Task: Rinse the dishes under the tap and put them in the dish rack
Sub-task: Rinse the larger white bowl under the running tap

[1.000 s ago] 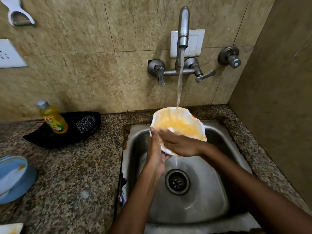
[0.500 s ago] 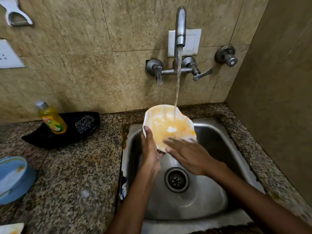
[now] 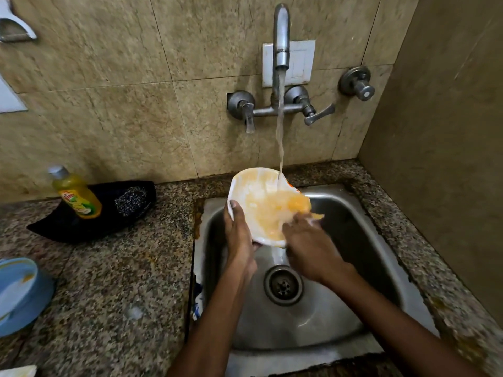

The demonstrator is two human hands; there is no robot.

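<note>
- A wall of beige stone tiles (image 3: 114, 110) is standing at the far side, with a darker side wall closing in on the right.
- A speckled granite counter (image 3: 109, 273) is running from the left and wrapping round the basin.
- A steel sink (image 3: 351, 235) is sitting sunk into the counter at centre right, its round drain (image 3: 283, 284) showing near the middle.
- A wall tap (image 3: 281, 36) is pouring a thin stream of water straight down over the far part of the sink.
- A white bowl (image 3: 250, 186), smeared orange-yellow inside, is being held tilted over the far left of the sink, the stream landing at its far rim and orange water spilling off its right edge.
- The left hand (image 3: 239, 240) is gripping the bowl's left rim, thumb lying over the edge inside and fingers curling beneath.
- The right hand (image 3: 313, 248) is reaching into the bowl from the near right; its fingers are blurring against the inner surface, so I cannot tell whether they are spread or together.
- A black tray (image 3: 109, 221) is lying on the counter at the far left, holding a steel scrubber (image 3: 130, 200).
- A blue dish (image 3: 19, 295) is sitting at the left edge.
- A yellow soap bottle (image 3: 77, 195) is leaning on the tray.
</note>
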